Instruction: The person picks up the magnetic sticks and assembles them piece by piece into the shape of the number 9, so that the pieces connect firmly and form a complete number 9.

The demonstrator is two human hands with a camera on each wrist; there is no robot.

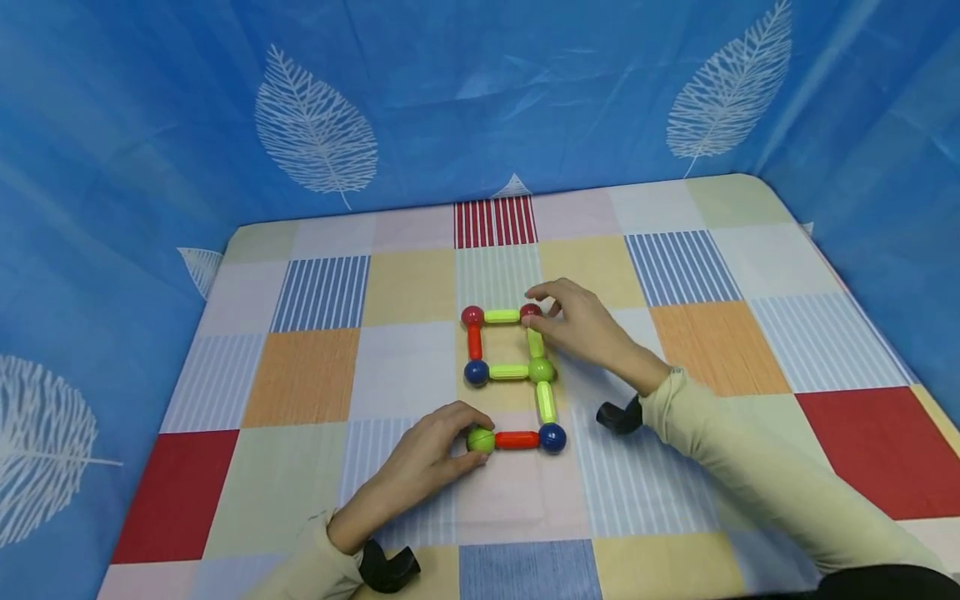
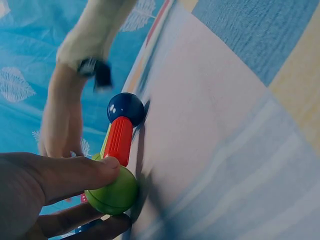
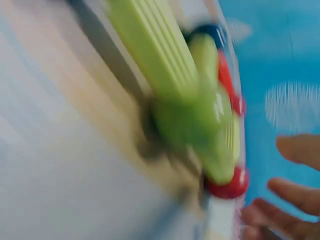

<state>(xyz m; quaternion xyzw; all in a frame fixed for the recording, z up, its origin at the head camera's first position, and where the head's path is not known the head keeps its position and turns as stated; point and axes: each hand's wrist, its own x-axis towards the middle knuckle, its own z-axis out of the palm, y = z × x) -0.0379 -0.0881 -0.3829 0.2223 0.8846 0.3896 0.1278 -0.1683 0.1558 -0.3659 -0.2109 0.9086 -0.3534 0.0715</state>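
Note:
A flat figure of magnetic rods and balls lies on the cloth, shaped like a square with an open hook below. My left hand (image 1: 429, 452) pinches the lime green ball (image 1: 481, 440) at the hook's lower left end, thumb on one side and fingers on the other. From that ball a red rod (image 2: 119, 140) runs to a blue ball (image 1: 552, 437). At the square's far right corner, my right hand (image 1: 588, 327) is beside a red ball (image 3: 230, 184), its fingers spread and apart from it. A second green ball (image 1: 541, 370) joins several yellow-green rods (image 1: 546, 402).
A patchwork-patterned cloth (image 1: 300, 467) covers the table. Blue sheeting with white leaf prints (image 1: 480, 100) hangs behind and at both sides. Another red ball (image 1: 472, 317) and a blue ball (image 1: 476, 372) form the square's left corners. Black straps (image 1: 619, 417) hang at the wrists.

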